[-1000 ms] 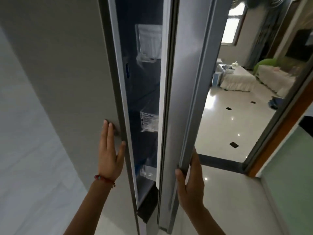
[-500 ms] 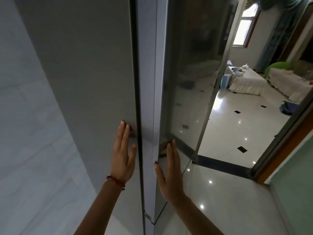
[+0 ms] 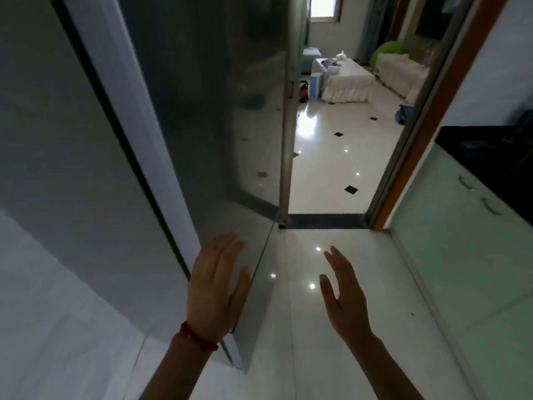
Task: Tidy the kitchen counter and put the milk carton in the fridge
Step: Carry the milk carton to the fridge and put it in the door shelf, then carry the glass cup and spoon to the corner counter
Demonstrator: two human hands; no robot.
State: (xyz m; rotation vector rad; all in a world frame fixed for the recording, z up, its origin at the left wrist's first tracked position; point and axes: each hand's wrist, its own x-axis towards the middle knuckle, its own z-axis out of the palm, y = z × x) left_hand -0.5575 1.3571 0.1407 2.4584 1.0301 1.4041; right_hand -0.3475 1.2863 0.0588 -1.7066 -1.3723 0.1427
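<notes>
Dim, grey foreground; daylight enters from the far window (image 3: 323, 7). Glare spots on glossy floor (image 3: 331, 157). Wide-angle bending at edges, soft focus.

Glossy white floor (image 3: 331, 284); bright window (image 3: 323, 7); green cabinets (image 3: 450, 241) at right.

Fridge door (image 3: 207, 116) shut, left hand (image 3: 215, 287) flat beside its lower edge (red bracelet (image 3: 199, 340) at wrist), right hand (image 3: 346, 295) open over glossy floor (image 3: 331, 327)

A glossy pale tiled floor (image 3: 331, 327) with small black diamond insets is seen, on which the closed fridge (image 3: 202, 125) stands at the left, green cabinets (image 3: 450, 255) at the right, and white-draped furniture (image 3: 346, 82) in the far room.
</notes>
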